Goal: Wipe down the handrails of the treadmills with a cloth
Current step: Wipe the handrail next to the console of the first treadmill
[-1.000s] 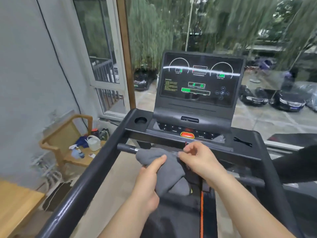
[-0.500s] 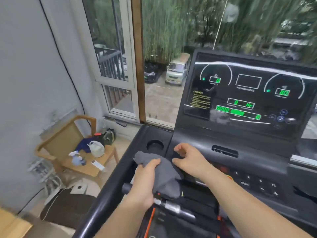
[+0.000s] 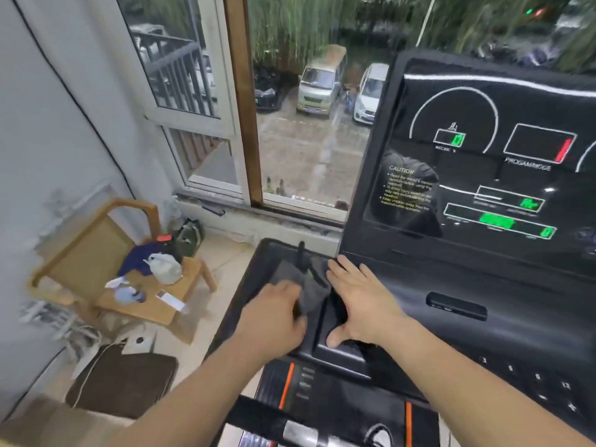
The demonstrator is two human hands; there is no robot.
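Note:
A grey cloth [image 3: 301,279] lies spread over the left corner of the black treadmill console [image 3: 451,324], over the spot where the cup holder was. My left hand [image 3: 274,311] grips the cloth's near edge; the hand is blurred. My right hand [image 3: 358,298] lies flat with straight, spread fingers on the console just right of the cloth, its fingertips at the cloth's edge. The lit display panel [image 3: 483,162] rises behind. A short grip bar with a metal band [image 3: 300,430] crosses the bottom of the view, below both arms.
A wooden chair [image 3: 106,262] with a spray bottle, a white jug and clothes stands left of the treadmill by the wall. A dark mat [image 3: 125,382] with cables lies on the floor. A window [image 3: 290,124] overlooks parked cars.
The view has moved forward and down over the console. Both hands have left the front grip bar and carried the cloth up onto the console's left corner, where it now lies spread.

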